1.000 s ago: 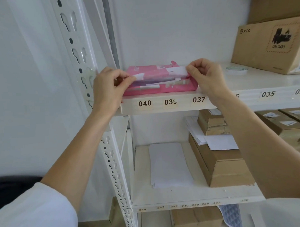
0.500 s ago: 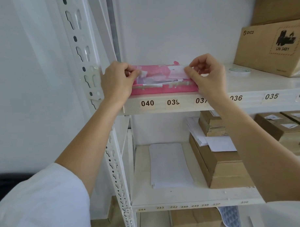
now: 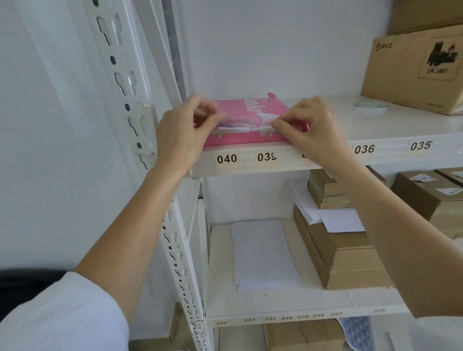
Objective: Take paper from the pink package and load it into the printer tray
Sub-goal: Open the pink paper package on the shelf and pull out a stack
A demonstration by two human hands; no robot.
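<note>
Head view of a white slotted-steel shelving unit (image 3: 133,105). The pink package (image 3: 252,114) is lying flat at the left end of the upper shelf (image 3: 381,133), its front edge sitting just above the shelf-edge labels 040 (image 3: 226,159) and 039 (image 3: 267,156). The package is already torn open at the front, with white paper edges and ragged wrapper showing.

The left hand (image 3: 183,135) is reaching up to the package's left front corner, its fingers pinching the torn wrapper there. The right hand (image 3: 313,131) is meeting the right front corner, thumb and forefinger pinching a white flap at the opening. Both hands are thus grasping the pink package, one at each side of the tear, and both forearms are rising from white sleeves at the lower corners.

Farther right on the same shelf, a roll of tape (image 3: 370,108) is lying flat, and beyond it a cardboard box printed PICO (image 3: 415,71) is standing beneath a second carton.

On the lower shelf (image 3: 282,302), a loose stack of white sheets (image 3: 264,255) is lying near the left, beside a long cardboard box (image 3: 340,253) that is carrying a smaller box and stray papers. More taped boxes (image 3: 435,194) are sitting at the right. No printer tray is visible.
</note>
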